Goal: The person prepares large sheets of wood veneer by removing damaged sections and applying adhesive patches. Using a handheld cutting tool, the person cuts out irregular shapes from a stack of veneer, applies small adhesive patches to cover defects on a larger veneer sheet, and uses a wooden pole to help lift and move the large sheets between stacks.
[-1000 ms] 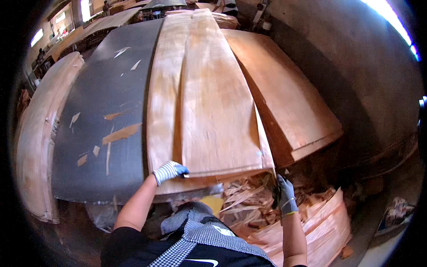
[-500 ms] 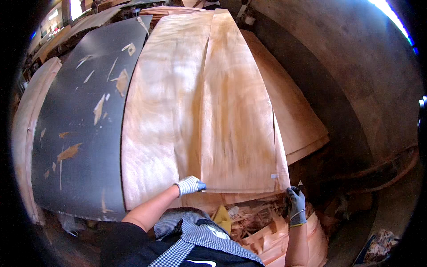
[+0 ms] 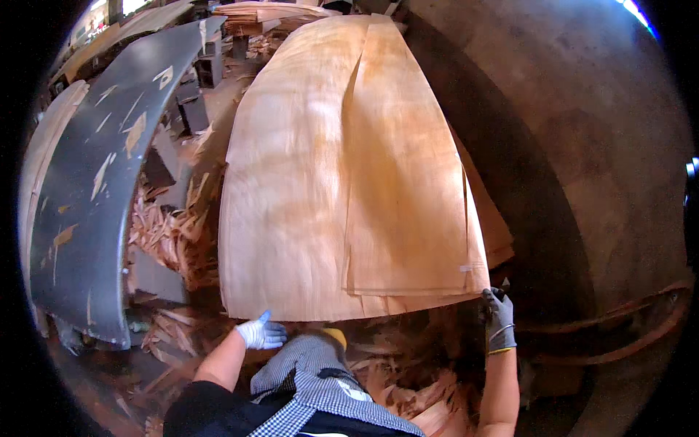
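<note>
In front of me lies a large pale wood veneer sheet (image 3: 284, 189), its near edge close to my body. On its right half rests a narrower veneer strip (image 3: 408, 197), with a dark gap along the far part of its left side. My right hand (image 3: 501, 320), in a grey glove, is closed on the near right corner of the veneer. My left hand (image 3: 262, 333), in a pale glove with blue fingertips, is just below the near edge toward the left. Its fingers are stretched out and hold nothing.
A dark grey board (image 3: 95, 189) with veneer scraps on it stands at the left. Broken veneer pieces (image 3: 175, 240) litter the floor between it and the sheets, and more scraps (image 3: 415, 393) lie by my legs. Dark blocks (image 3: 193, 109) stand behind. A brown wall (image 3: 619, 146) rises at right.
My left hand has let go of the strip's near left corner and moved left. My right hand keeps its corner. A gap with scraps now shows between dark board and veneer.
</note>
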Demonstrator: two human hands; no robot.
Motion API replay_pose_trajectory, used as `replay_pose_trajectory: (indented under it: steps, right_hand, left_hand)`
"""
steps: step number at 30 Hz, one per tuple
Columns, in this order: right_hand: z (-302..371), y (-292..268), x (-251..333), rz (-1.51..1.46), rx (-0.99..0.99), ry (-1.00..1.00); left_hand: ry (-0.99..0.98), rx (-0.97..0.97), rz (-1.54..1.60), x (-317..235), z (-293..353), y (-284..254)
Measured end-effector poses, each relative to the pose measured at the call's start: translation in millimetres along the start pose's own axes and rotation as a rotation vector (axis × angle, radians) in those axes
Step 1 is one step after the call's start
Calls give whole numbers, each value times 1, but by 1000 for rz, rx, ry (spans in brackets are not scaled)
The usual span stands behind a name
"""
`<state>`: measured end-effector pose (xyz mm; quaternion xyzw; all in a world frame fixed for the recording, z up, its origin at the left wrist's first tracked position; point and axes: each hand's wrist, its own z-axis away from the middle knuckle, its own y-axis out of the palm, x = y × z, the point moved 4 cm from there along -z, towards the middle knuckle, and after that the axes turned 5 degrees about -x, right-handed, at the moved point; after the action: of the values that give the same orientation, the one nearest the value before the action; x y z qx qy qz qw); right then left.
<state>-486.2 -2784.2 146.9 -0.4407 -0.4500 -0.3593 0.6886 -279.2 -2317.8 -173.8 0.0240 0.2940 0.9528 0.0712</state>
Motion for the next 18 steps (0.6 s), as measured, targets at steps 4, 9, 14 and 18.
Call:
replay_pose_trajectory:
  steps: [4,9,14,18]
  right_hand:
    - [-90,-33,49,65,-8,-83]
    - [-191,-65,84,189,-70,-145]
    - [-300,-118,33,195,-147,-216]
    - [-350,-107,9,196,-64,-213]
  left_hand:
    - [18,-239,491,15,-80,38]
    - [260,-112,765,4,-186,97]
    - [473,-443,960,10,-263,124]
    - [750,-395,1078,12,-276,137]
